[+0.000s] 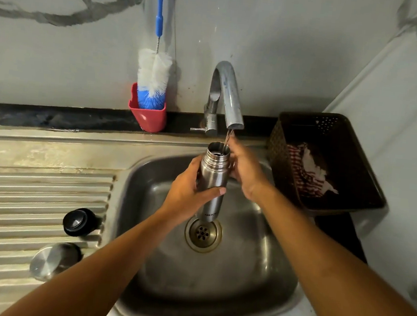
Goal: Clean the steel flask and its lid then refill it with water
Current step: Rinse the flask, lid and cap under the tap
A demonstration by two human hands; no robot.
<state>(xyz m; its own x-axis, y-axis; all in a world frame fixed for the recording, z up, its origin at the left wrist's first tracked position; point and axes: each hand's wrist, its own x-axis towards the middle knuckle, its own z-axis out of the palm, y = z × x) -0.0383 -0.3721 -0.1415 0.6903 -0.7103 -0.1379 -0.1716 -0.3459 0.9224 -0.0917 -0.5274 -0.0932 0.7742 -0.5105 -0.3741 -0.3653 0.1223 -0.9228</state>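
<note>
Observed: the steel flask (212, 181) is over the sink (255, 264), held upright with a slight tilt. Its open mouth is under the spout of the tap (226, 96), which rises behind the sink. A thin stream of water (228, 136) runs from the spout to the flask's rim. The flask's base hangs above the sink's drain (203, 234).

Left hand (189, 191): my fingers are wrapped round the flask's body and my thumb lies across its front, a firm hold.

Right hand (245, 171): it lies against the right side of the flask's neck, with one fingertip up at the stream. The other fingers are hidden behind the flask, so I cannot tell whether they grip it.

Left of the sink, on the ribbed draining board (33, 192), lie the black inner lid (78, 222) and, nearer to me, the steel outer cap (51, 260). The two are apart.

Behind the sink, to its left, a red holder (150, 119) stands against the marble wall (59, 54). In it is a blue-and-white bottle brush (153, 76), bristles down.

Right of the sink, a dark perforated basket (329, 164) sits on the black tabletop (340, 234). It holds a red-and-white checked cloth (308, 172).
</note>
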